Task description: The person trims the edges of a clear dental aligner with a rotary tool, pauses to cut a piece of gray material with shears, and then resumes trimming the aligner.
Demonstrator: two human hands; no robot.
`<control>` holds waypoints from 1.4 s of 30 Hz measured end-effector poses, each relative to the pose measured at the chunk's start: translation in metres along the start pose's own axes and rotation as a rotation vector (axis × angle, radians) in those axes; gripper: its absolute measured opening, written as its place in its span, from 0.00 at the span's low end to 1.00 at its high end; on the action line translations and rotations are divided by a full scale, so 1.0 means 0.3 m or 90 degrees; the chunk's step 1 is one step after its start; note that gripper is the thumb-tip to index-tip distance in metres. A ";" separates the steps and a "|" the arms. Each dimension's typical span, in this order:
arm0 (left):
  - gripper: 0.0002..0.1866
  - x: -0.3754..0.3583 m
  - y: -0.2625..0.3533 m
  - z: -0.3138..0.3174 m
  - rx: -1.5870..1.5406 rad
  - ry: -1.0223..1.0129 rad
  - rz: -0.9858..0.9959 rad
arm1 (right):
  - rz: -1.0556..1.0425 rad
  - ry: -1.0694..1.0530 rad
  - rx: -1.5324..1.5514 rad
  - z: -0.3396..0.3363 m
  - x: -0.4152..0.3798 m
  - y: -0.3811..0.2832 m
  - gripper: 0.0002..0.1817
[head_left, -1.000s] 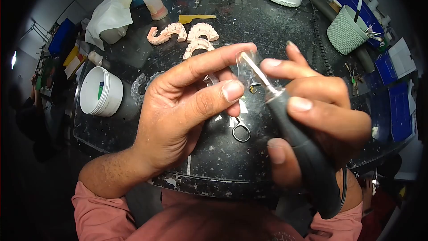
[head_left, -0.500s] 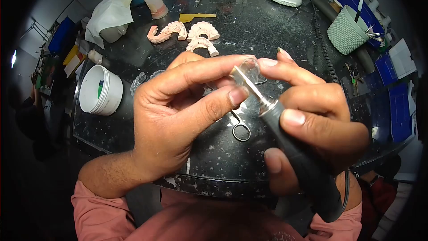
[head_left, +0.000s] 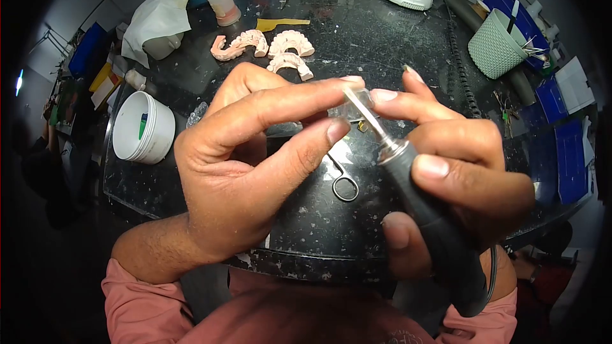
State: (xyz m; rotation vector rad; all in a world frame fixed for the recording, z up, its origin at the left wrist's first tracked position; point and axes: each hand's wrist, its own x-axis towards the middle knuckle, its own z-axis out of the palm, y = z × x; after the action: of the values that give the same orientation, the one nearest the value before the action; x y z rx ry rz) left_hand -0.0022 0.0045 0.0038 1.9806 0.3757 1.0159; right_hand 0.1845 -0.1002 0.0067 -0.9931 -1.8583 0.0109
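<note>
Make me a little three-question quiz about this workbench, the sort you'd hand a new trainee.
1. Which of the person's hands holds the black handpiece?

2. True or false: a green item is inside the white tub.

3. Which of these lies nearest the yellow strip?
A) the green basket
B) the pale dental models
C) the metal ring handle

Key
1. The right hand.
2. True.
3. B.
</note>
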 end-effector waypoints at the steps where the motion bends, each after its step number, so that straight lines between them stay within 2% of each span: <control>1: 0.17 -0.002 0.003 -0.001 0.025 -0.003 0.009 | 0.000 0.022 0.001 0.003 -0.002 0.002 0.26; 5: 0.17 -0.001 0.012 0.002 0.020 0.008 -0.044 | -0.005 -0.019 0.000 -0.003 0.005 -0.004 0.25; 7: 0.17 0.002 0.009 0.009 0.017 0.021 0.005 | 0.005 0.026 0.003 0.004 0.000 -0.003 0.25; 12: 0.17 0.009 0.015 0.011 0.018 0.018 0.023 | -0.014 0.003 0.001 0.007 0.003 0.000 0.25; 14: 0.17 0.009 0.013 0.011 0.017 0.021 0.028 | -0.005 0.047 0.014 0.013 -0.001 0.003 0.25; 18: 0.17 0.013 0.001 0.004 0.045 0.012 0.067 | -0.010 -0.005 0.003 0.002 0.004 -0.002 0.25; 20: 0.16 0.012 -0.002 0.004 0.072 0.004 0.092 | -0.022 0.044 0.027 0.012 0.001 0.006 0.25; 24: 0.17 0.011 -0.002 0.002 0.053 0.011 0.077 | -0.028 0.001 0.007 0.002 0.008 0.003 0.24; 26: 0.17 0.011 0.007 0.004 0.066 -0.001 0.078 | -0.020 0.028 0.015 0.016 0.003 0.001 0.24; 28: 0.17 0.004 0.023 0.016 -0.019 0.020 -0.015 | -0.013 0.055 0.022 0.018 0.001 0.003 0.24; 30: 0.17 0.004 0.021 0.017 -0.042 0.017 -0.023 | -0.033 0.012 0.001 0.006 0.003 0.010 0.24; 38: 0.17 0.006 0.016 0.012 -0.114 0.000 -0.042 | -0.012 0.009 -0.001 -0.004 0.005 -0.006 0.24; 42: 0.20 0.011 0.007 0.010 -0.106 0.000 -0.027 | -0.007 0.005 0.013 -0.006 0.004 -0.004 0.24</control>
State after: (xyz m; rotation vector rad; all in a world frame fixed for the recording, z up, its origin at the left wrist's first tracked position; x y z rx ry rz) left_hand 0.0021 0.0034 0.0063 1.8161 0.3211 0.9889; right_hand 0.1848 -0.1008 0.0091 -0.9680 -1.8539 0.0191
